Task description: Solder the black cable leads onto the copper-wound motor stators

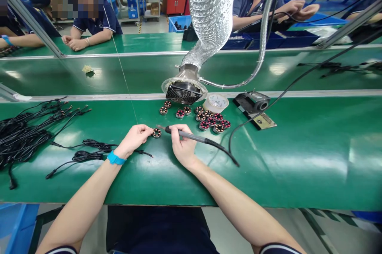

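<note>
My left hand (135, 138) is closed in a pinch on a thin solder wire (125, 79), which runs down from above to the fingers. Its fingertips meet the left edge of a small round motor stator (156, 132) with copper windings; whether they also grip it I cannot tell. Held like a pen, a soldering iron (191, 136) sits in my right hand (183, 146). The iron's tip points left, just above the stator's upper right side. Further back on the bench lie several more stators (211, 121), some with red windings.
Black cables (26, 134) are heaped at left, with two coiled cables (89, 154) nearer. A fume extraction duct (185, 87) hangs over the green bench (313, 158). Behind the stators are a tape roll (215, 103) and an iron stand (253, 105). Co-workers sit across the bench.
</note>
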Demonstrator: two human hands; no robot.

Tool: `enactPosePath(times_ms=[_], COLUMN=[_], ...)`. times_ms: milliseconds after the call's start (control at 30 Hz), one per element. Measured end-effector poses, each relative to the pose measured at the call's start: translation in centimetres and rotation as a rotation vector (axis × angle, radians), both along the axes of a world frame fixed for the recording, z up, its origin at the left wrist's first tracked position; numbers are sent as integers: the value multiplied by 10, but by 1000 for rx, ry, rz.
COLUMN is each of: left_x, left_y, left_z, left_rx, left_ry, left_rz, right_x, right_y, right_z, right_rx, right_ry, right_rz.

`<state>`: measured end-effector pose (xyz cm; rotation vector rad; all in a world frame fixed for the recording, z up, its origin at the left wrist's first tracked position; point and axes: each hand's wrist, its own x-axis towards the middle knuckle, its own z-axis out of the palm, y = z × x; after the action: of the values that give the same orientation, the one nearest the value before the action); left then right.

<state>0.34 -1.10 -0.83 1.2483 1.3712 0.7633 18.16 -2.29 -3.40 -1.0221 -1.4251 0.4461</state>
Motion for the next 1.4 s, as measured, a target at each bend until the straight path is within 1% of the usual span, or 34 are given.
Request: enactPosePath(times_ms=[133, 300, 433, 600, 767, 1067, 1267, 1400], left_x=[-1, -1, 0, -1, 0, -1, 0, -1], left_y=[0, 0, 0, 0, -1, 0, 0, 2], left_z=[-1, 1, 1, 1, 3, 0, 0, -4], left_rx=[-6, -23, -14, -6, -3, 3, 1, -13], left_ry=[5, 27, 25, 17, 52, 33, 27, 19], left_rz=[8, 22, 18, 9, 4, -5, 1, 7], right_x=[3, 3, 2, 1, 1, 0, 0, 0], right_y=[-4, -5, -4, -3, -4, -3, -2, -2], right_z=[-3, 0, 0, -2, -2, 0, 1, -2], right_rx=[71, 130, 120, 123, 106, 75, 62, 46], right_ry=[-68, -143, -175, -148, -137, -26, -40, -45], right_rz=[-4, 14, 24, 47, 49, -8, -21, -25])
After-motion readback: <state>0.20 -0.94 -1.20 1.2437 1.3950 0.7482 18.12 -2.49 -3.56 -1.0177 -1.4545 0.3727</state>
